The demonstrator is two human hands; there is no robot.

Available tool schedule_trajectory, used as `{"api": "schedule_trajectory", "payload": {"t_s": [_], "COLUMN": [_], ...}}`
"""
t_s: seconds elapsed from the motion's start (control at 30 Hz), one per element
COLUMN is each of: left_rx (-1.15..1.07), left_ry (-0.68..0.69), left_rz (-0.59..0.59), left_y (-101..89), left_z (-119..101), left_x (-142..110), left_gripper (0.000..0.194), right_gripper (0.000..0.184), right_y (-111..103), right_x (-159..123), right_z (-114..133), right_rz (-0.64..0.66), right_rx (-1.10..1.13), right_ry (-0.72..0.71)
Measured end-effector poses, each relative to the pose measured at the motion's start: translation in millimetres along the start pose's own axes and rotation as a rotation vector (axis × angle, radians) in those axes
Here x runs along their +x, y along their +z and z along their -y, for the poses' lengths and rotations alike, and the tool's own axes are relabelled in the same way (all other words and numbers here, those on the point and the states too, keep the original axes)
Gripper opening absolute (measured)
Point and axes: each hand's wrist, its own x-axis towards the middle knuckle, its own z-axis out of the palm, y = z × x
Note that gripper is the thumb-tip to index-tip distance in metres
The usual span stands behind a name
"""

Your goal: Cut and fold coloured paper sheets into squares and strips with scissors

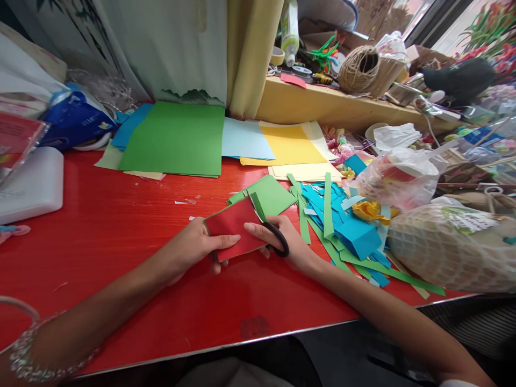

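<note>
My left hand [193, 247] grips a small red paper card [234, 226] by its left edge, thumb on top. My right hand [288, 244] holds black-handled scissors [269, 226]; their blades point up and away over the right side of the red card. A green folded paper piece [272, 194] lies just behind the card on the red table [113, 236]. Both hands hover low over the table's middle.
Cut strips and scraps of green and blue paper [342, 226] lie right of my hands. Large green [175, 138], light blue and yellow [288, 145] sheets sit at the back. Plastic bags [443, 247] crowd the right; a white box [30, 185] stands left. A twine ball [358, 67] rests on the shelf.
</note>
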Motion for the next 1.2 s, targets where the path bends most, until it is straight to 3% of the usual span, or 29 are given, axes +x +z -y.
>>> {"api": "schedule_trajectory", "payload": {"t_s": [0.4,0.53,0.63,0.77,0.87,0.93,1.0,1.1,1.2], "left_rx": [-0.018,-0.038,-0.124,-0.161,-0.157,-0.168,-0.164,-0.151,-0.159], "left_ry": [-0.089,0.032,0.108,0.091,0.077,0.082,0.086,0.098,0.11], "left_rz": [0.065,-0.052,-0.114,-0.14,-0.127,-0.127,-0.134,-0.132,-0.128], "left_y": [4.2,-5.3,-11.6,-13.1,-11.7,-11.7,-12.9,-14.8,-14.3], "left_z": [0.9,-4.2,-7.5,-7.6,-6.1,-5.2,-4.8,-4.9,-6.0], "left_x": [-1.1,1.7,3.4,4.0,3.9,4.0,4.2,4.1,2.6], "left_gripper": [0.028,0.033,0.03,0.031,0.033,0.032,0.031,0.03,0.029], "right_gripper": [0.048,0.039,0.043,0.043,0.034,0.027,0.023,0.02,0.031], "right_y": [2.2,-25.0,-75.7,-141.3,-157.9,-154.7,-147.2,-138.7,-137.5], "right_x": [4.3,12.1,13.4,-2.0,-17.9,-24.4,-26.6,-25.3,-24.4], "right_z": [-6.1,6.5,21.4,35.3,40.0,40.9,40.0,36.7,35.3], "right_rz": [-0.066,-0.135,-0.42,-0.798,-0.611,-0.42,-0.308,-0.272,-0.309], "right_rx": [-0.038,-0.13,-0.459,-1.431,-1.92,-2.012,-2.028,-2.04,-2.071], "right_ry": [-0.104,-0.194,-0.282,-0.109,0.101,0.149,0.153,0.171,0.211]}}
